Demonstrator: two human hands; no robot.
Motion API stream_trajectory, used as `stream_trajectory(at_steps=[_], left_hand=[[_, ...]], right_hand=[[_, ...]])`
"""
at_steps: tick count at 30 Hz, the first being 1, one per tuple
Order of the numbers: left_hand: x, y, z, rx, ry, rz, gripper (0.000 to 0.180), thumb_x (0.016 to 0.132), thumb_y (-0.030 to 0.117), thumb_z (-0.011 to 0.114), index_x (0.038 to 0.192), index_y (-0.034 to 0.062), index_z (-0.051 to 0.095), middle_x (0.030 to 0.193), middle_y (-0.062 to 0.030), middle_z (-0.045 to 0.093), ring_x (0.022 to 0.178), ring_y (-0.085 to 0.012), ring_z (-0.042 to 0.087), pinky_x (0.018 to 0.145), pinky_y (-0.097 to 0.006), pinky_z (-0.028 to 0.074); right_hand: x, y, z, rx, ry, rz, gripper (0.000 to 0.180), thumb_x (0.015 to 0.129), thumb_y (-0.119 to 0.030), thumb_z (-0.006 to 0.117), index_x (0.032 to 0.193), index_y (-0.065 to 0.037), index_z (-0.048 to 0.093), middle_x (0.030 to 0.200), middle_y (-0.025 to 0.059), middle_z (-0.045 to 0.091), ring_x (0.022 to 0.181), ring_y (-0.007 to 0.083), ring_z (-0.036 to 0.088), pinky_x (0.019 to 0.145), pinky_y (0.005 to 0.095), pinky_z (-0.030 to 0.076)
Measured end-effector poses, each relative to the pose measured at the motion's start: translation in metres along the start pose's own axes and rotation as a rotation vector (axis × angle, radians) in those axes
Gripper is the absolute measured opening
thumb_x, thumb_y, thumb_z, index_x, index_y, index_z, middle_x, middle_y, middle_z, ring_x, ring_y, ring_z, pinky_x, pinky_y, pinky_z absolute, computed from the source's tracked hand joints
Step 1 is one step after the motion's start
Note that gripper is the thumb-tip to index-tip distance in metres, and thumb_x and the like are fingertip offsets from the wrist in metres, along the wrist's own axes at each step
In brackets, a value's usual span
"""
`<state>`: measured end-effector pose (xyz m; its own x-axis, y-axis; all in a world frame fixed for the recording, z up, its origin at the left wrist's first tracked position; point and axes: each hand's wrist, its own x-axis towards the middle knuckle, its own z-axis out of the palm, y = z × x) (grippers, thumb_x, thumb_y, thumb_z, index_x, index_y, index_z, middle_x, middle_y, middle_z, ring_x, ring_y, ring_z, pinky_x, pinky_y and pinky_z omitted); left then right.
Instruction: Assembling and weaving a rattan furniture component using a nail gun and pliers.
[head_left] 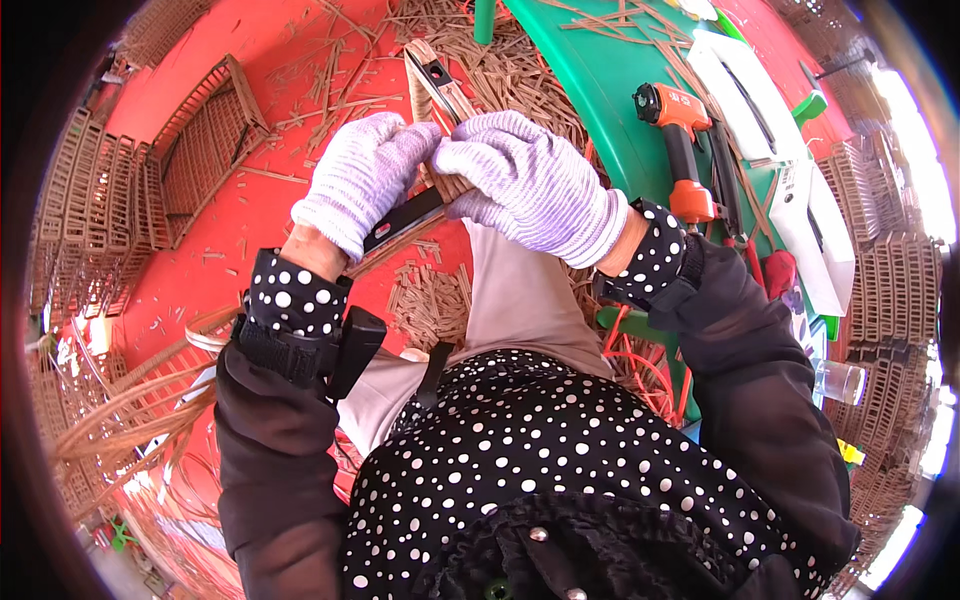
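Alignment step, likely: your left hand (362, 180) and right hand (530, 185), lavender-gloved, pinch the brown-and-black angled strip frame (406, 216); next move probably wants steady pressure.

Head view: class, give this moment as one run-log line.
Left hand: gloved, fingertips at brown-and-black frame | Right hand: gloved, gripping it | Right side: orange-and-black tool on green surface

The hands (530, 185) hide part of the wood-and-black piece (434, 74).
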<state>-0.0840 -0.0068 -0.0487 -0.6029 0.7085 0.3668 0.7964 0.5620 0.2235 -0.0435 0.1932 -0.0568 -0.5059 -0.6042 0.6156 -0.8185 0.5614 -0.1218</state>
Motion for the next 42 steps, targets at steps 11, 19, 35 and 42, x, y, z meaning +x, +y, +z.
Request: stream_trajectory(at_steps=[11,19,35,42], left_hand=[[-0.055,0.077,-0.002,-0.456,0.273,-0.273,0.020,0.086,0.016,0.057,0.099,0.0016,0.055,0.070,-0.0038,0.058,0.051,-0.0082,0.049,0.048,-0.021,0.042],[-0.051,0.077,0.025,-1.652,0.238,-0.842,0.039,0.082,0.017,0.060,0.113,-0.0034,0.049,0.062,-0.0054,0.056,0.040,-0.0097,0.045,0.036,-0.020,0.034],[-0.021,0.079,-0.047,-1.065,-0.175,-0.999,0.021,0.086,0.015,0.051,0.101,0.0002,0.057,0.092,-0.0091,0.061,0.081,-0.0172,0.059,0.070,-0.030,0.048],[-0.053,0.040,-0.071,-0.808,0.253,-0.676,0.047,0.081,0.020,0.059,0.122,0.0039,0.043,0.080,-0.0108,0.060,0.060,-0.0115,0.056,0.054,-0.022,0.047]], right_hand=[[0.011,-0.007,-0.004,-0.291,-0.156,-0.084,0.015,0.071,-0.023,0.053,0.082,-0.012,0.054,0.081,0.0047,0.052,0.085,0.0223,0.051,0.073,0.0356,0.042],[0.021,-0.009,-0.010,-0.237,-0.312,-0.068,0.028,0.073,-0.027,0.057,0.097,-0.013,0.060,0.092,0.0063,0.055,0.096,0.0239,0.052,0.087,0.0391,0.040],[0.008,-0.008,0.004,-0.042,-0.130,-0.008,0.027,0.073,-0.039,0.059,0.081,-0.013,0.059,0.083,0.0033,0.055,0.088,0.0227,0.053,0.080,0.0387,0.040],[0.000,-0.006,0.008,-0.032,0.013,0.012,0.029,0.072,-0.038,0.060,0.082,-0.011,0.062,0.084,0.0049,0.056,0.090,0.0238,0.053,0.083,0.0399,0.040]])
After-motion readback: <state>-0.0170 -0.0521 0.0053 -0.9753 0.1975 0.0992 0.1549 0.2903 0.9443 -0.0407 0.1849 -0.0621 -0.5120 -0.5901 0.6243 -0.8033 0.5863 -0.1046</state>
